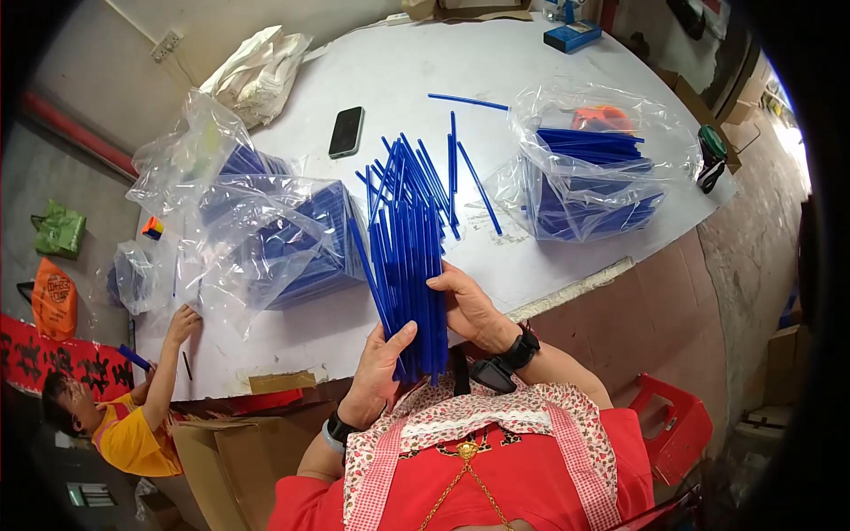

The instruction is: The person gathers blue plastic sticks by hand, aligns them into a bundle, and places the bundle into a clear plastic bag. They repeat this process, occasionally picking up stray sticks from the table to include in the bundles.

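A thick bundle of thin, straw-like blue plastic sticks [409,292] stands out from my body at the table's front edge. My left hand [376,367] grips its lower left side, thumb lying across the sticks. On the right side my right hand [467,305] is closed round the same bundle, thumb on top and fingers partly hidden behind. Just beyond the bundle, more loose blue sticks [409,168] lie in a messy pile; the bundle's far ends overlap it. A few single sticks [479,188] lie to the right of that pile.
Clear plastic bags of blue sticks stand left [310,234] and right [589,199] on the white table [390,88]. Behind lie a phone [346,132], a white bag [258,75] and a blue box [572,36]. At left, a person in yellow [133,434] reaches onto the table. A red stool [677,425] stands right.
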A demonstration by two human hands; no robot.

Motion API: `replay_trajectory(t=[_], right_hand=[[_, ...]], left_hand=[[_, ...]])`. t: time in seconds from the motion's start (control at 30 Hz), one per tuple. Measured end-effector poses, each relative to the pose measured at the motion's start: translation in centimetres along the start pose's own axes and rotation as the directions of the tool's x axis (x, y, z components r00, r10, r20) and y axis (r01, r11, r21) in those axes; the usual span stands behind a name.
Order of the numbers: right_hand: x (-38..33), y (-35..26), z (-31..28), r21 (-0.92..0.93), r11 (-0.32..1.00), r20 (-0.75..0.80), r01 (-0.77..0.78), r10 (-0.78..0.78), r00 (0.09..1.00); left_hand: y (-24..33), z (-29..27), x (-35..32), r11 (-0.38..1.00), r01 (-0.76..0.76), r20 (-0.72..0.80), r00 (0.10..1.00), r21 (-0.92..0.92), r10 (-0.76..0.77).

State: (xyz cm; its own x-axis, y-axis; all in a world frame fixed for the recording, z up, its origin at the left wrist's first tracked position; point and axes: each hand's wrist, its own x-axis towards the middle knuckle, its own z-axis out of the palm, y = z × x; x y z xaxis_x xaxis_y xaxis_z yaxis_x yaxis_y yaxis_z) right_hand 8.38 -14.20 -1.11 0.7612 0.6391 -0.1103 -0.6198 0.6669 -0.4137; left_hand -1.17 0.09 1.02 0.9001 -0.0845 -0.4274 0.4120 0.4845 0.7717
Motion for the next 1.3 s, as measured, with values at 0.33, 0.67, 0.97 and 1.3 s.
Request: replay_trajectory(t=[0.33, 0.67, 0.97, 1.3], right_hand=[[0.2, -0.3, 0.1, -0.161, 0.987, 0.007, -0.027, 0.028, 1.0], [4.7, -3.4, 0.9, -0.671, 0.734, 0.058, 0.107, -0.093, 0.994], [24.7, -23.2, -6.6, -0.946, -0.086, -0.061, -0.313, -0.9, 0.431], [30.3, -32.4, -21.7, -0.684, -0.41, 0.164, -0.603, -0.892, 0.421]], left_hand=[[0.3, 0.7, 0.1, 1.0, -0.01, -0.028, 1.0, 0.026, 0.01], [1.2, -0.8, 0.1, 0.999, 0.054, 0.066, 0.996, 0.001, -0.054], [2.8, -3.1, 2.2, 0.989, 0.146, 0.043, 0.988, -0.028, -0.145], [6.9, -4.7, 6.6, 0.92, 0.366, 0.02, 0.93, -0.143, -0.367]])
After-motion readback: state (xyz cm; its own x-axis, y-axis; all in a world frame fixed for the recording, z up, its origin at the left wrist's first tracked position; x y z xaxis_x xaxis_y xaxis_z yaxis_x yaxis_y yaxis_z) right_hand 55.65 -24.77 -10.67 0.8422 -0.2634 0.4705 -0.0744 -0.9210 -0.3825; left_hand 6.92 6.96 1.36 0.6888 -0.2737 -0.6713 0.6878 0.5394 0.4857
